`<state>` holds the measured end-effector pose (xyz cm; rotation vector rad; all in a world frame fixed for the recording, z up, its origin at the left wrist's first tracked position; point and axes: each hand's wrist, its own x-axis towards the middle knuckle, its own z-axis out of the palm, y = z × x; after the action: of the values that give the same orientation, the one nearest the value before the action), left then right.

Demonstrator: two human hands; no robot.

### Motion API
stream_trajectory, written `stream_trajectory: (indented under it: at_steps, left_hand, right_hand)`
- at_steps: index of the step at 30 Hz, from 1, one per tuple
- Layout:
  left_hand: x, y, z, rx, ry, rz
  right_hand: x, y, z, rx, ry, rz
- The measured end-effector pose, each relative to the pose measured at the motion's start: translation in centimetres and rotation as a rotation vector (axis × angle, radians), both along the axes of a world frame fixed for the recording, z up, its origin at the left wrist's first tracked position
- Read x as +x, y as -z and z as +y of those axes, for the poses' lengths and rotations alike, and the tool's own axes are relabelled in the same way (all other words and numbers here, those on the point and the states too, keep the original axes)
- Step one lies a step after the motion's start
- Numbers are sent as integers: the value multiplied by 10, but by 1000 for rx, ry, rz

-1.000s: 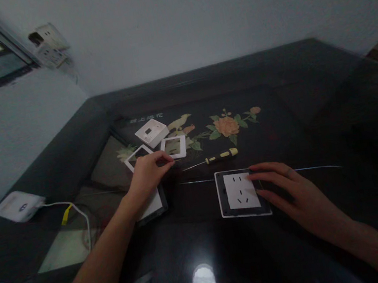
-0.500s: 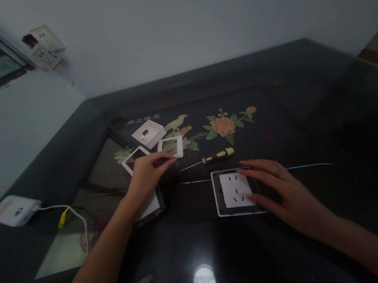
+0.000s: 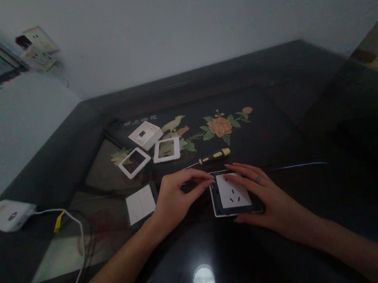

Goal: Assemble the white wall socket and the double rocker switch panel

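A wall socket [image 3: 234,196] with a white face and dark frame lies flat on the dark glossy table. My right hand [image 3: 268,191] grips it, with the fingers over its top and right side and the thumb at its near edge. At the socket's left side, my left hand [image 3: 186,190] pinches a small, thin screw [image 3: 212,184] between thumb and fingertips, over the dark frame. Whether the screw touches the frame, I cannot tell. Behind my left wrist lies a white switch panel [image 3: 140,205] with a dark frame, partly covered by that hand.
A screwdriver [image 3: 215,156] with a yellow and black handle lies behind the socket. Further left are two white cover frames [image 3: 134,163] and a white mounting box [image 3: 145,135]. A white device [image 3: 8,215] with a cable [image 3: 81,236] sits at the far left.
My left hand has moved right, from near the cover frames to the socket's left side, still pinching. My right hand has closed more around the socket, its thumb now at the near edge.
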<state>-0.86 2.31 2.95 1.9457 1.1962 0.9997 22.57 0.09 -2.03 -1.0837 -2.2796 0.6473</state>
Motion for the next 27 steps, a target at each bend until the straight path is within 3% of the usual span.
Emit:
stream_trajectory:
  at_steps: [9, 27]
  left_hand:
    - [2, 21, 0, 162, 87, 0]
    - [4, 27, -2, 248, 162, 122]
  right_hand:
    - [-2, 4, 1, 55, 14, 28]
    - [-2, 4, 0, 28, 30, 25]
